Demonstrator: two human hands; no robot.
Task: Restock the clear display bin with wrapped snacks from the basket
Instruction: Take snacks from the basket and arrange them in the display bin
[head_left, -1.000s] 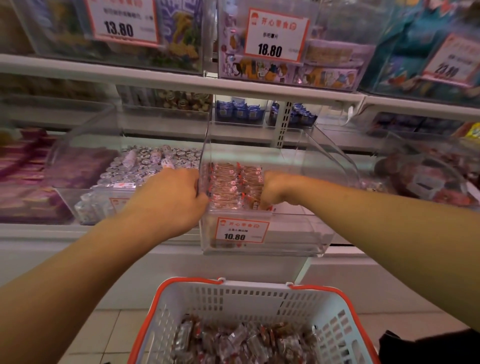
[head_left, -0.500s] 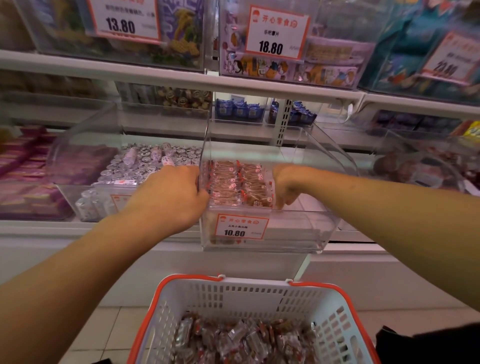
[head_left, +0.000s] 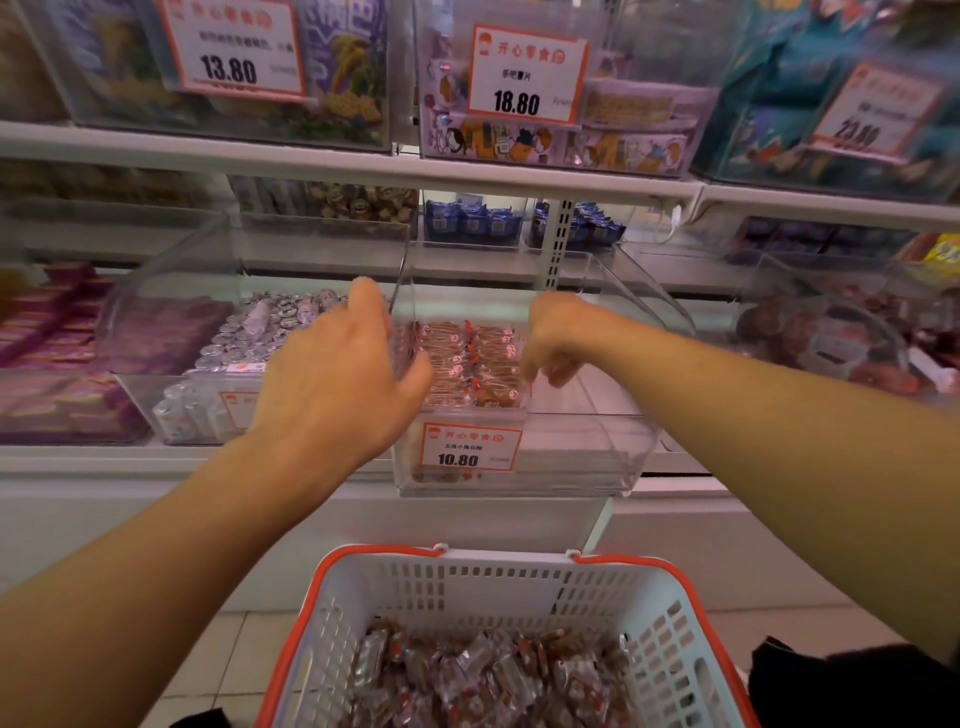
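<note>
The person stands in front of the clear display bin (head_left: 519, 395), which sits on the lower shelf with an orange price tag (head_left: 470, 448) on its front wall. The left hand (head_left: 337, 374) is at the left wall of the bin, the fingers spread and only a little bent, the thumb at the front corner; it seems to steady the bin, but I cannot tell if it really grips the wall or only touches it. The right hand (head_left: 553, 338) reaches inside the bin from above, with the fingers curled downward near the right edge of the wrapped snacks (head_left: 467, 364). Whether it pinches one snack or is only arranging the row is too blurred to say. The snacks in the bin lie in neat rows on the left half of it, and the right half is bare, so I judge that much room remains to fill. Below the bin, near the floor, stands the basket (head_left: 498, 577), white with an orange rim, and inside it lies a loose heap of more snacks (head_left: 483, 675), placed close so that a hand reaches them easily. Left of the bin is a neighbouring bin (head_left: 208, 332) with silver-wrapped sweets.
</note>
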